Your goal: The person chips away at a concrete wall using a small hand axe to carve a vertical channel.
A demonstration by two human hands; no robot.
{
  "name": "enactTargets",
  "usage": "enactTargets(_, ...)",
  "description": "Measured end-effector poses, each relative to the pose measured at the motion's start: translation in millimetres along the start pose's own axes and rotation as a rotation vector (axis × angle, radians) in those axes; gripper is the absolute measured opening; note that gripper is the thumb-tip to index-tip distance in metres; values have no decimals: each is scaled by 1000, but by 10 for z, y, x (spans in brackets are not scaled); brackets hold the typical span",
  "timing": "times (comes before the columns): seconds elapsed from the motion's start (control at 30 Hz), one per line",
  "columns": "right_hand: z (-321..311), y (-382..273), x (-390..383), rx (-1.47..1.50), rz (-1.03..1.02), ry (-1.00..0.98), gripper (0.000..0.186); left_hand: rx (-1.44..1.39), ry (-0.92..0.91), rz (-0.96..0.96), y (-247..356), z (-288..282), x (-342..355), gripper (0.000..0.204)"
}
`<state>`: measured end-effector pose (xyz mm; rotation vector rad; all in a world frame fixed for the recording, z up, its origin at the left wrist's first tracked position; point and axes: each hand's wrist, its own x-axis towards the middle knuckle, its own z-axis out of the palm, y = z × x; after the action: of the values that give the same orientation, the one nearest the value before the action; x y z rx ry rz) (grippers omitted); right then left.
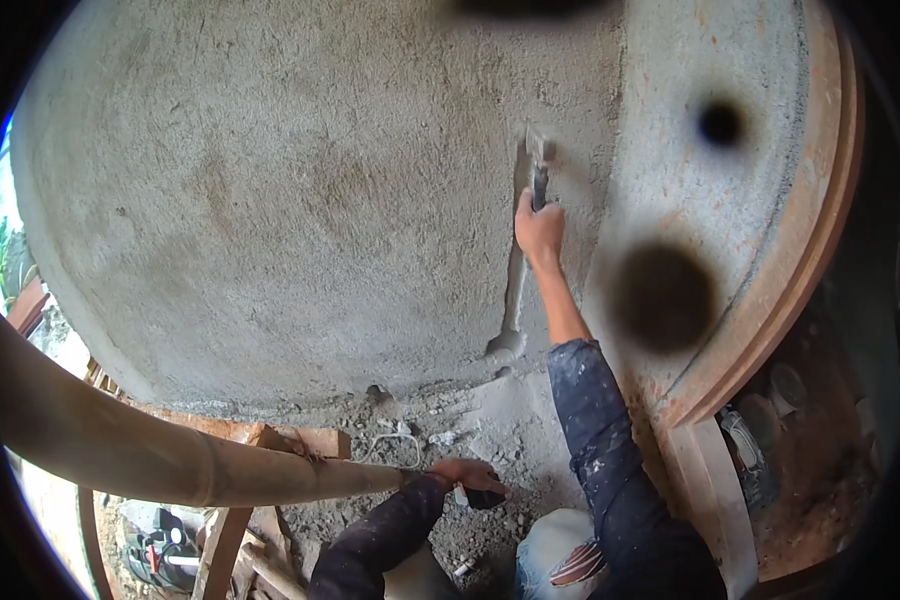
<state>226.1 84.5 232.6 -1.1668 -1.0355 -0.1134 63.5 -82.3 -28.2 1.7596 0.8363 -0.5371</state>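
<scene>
Right of the frame's centre, the right hand (pixel 539 232) is closed around the dark handle of a hammer (pixel 539 160), whose head meets the rough plastered wall (pixel 270 200) at the top of a narrow vertical groove (pixel 516 280). At lower centre the left hand (pixel 467 473) is curled around the end of a thick bamboo pole (pixel 170 450) coming in from the left. To cut this well, I judge short, controlled blows kept in line with the groove are best, with the pole grip kept firm for balance.

A rough plastered wall (pixel 290 200) stands ahead with a steel-headed hammer (pixel 538 165) against its right part, a thick bamboo pole (pixel 150 445) crossing from the left below it, over wooden planks (pixel 270 437) lying on the rubble-strewn floor (pixel 490 430) at the wall's foot.
</scene>
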Motion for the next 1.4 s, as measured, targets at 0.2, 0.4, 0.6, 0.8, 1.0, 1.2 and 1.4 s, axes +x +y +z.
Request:
enactTargets(0.2, -393, -481, 40, 318, -138, 122, 53, 141, 12, 39, -50, 11, 166, 69)
enactTargets(0.4, 15, 43, 257, -111, 182, -170, 55, 0, -106, 79, -178, 18, 254, 66)
enactTargets(0.6, -247, -429, 187, 493, -22, 11, 48, 71, 43, 87, -231, -7, 359, 61)
enactTargets(0.8, 122, 104, 297, -53, 74, -88, 50, -51, -28, 48, -106, -8, 277, 57)
enactTargets(1.0, -305, -640, 173, 700, -173, 120, 51, 29, 77, 53, -253, 73, 354, 57)
enactTargets(1.2, -86, 141, 376, -197, 34, -157, 50, 3, -64, 65, 126, -1, 80, 58)
enactTargets(1.4, -682, 157, -768, 915, 725, -655, 53, -59, -56, 85, -158, -36, 229, 61)
